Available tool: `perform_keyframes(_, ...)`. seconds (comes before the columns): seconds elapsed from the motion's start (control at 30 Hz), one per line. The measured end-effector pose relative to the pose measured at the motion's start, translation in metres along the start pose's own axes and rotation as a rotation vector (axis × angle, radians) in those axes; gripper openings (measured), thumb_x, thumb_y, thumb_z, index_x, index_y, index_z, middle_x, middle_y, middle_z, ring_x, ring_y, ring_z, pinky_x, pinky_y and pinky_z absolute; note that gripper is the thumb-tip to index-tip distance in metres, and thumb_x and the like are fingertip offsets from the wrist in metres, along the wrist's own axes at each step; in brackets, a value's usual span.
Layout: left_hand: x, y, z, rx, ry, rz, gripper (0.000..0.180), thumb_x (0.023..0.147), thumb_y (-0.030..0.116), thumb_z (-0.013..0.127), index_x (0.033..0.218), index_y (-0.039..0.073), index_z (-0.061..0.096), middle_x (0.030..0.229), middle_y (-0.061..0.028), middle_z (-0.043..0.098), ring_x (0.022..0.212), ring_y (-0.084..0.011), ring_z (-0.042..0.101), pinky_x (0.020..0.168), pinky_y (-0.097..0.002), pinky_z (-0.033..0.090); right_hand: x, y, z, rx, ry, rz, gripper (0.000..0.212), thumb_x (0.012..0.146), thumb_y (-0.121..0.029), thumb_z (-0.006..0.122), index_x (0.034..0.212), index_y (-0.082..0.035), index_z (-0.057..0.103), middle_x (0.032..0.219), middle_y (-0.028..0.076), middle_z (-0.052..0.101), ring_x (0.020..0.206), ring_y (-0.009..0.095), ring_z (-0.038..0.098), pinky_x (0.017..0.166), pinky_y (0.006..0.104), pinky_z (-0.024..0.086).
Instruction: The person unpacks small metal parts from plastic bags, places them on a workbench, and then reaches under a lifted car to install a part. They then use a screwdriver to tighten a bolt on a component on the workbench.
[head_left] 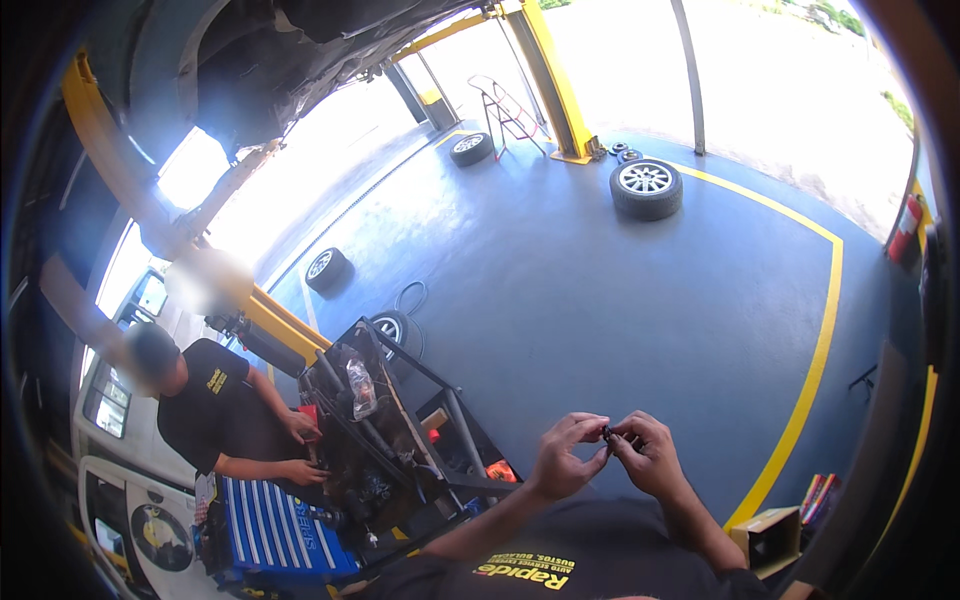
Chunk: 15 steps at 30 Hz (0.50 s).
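Because the small dark metal part [607, 434] is pinched only between fingertips, held in the air above the blue-grey painted workshop floor [600, 280], a slip of either grip could, I judge, drop it and let it roll toward the black open tool cart [400, 430] (hard to find there). In the head view, the left hand [565, 455] and right hand [650, 455] meet at chest height, wrists bent inward, both grips clamped on the part.

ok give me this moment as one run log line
left hand pinching small dark part | right hand pinching same part | tool cart at left | co-worker beside it
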<state>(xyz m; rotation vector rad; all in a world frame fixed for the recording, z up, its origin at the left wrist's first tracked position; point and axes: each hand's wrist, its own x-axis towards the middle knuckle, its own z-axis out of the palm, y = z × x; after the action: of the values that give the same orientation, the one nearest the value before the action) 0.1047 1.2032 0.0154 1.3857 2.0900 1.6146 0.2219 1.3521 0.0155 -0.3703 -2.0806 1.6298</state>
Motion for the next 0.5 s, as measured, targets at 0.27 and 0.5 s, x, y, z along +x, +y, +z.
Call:
perform_keyframes(0.27, 0.151, -0.129, 0.033, -0.144, -0.117, -0.159, 0.039, 0.087, 0.002, 0.077, 0.126, -0.001, 0.069, 0.123, -0.0146, 0.068, 0.106, -0.0215, 0.073, 0.096, -0.0333, 0.06, 0.168, 0.097, -0.038, -0.056, -0.016, 0.12, 0.008, 0.089, -0.005, 0.072, 0.09, 0.003, 0.072, 0.085, 0.011, 0.069, 0.07, 0.02, 0.068, 0.064, 0.0322, 0.053)
perform_keyframes(0.5, 0.338, -0.234, -0.026, -0.086, -0.054, -0.156, 0.041, 0.087, 0.004, 0.078, 0.127, 0.0, 0.07, 0.121, -0.0139, 0.069, 0.109, -0.0233, 0.072, 0.097, -0.0342, 0.061, 0.406, 0.135, -0.031, -0.048, -0.232, 0.193, 0.009, 0.093, -0.005, 0.069, 0.094, 0.005, 0.071, 0.081, 0.01, 0.073, 0.069, 0.014, 0.069, 0.062, 0.029, 0.053)
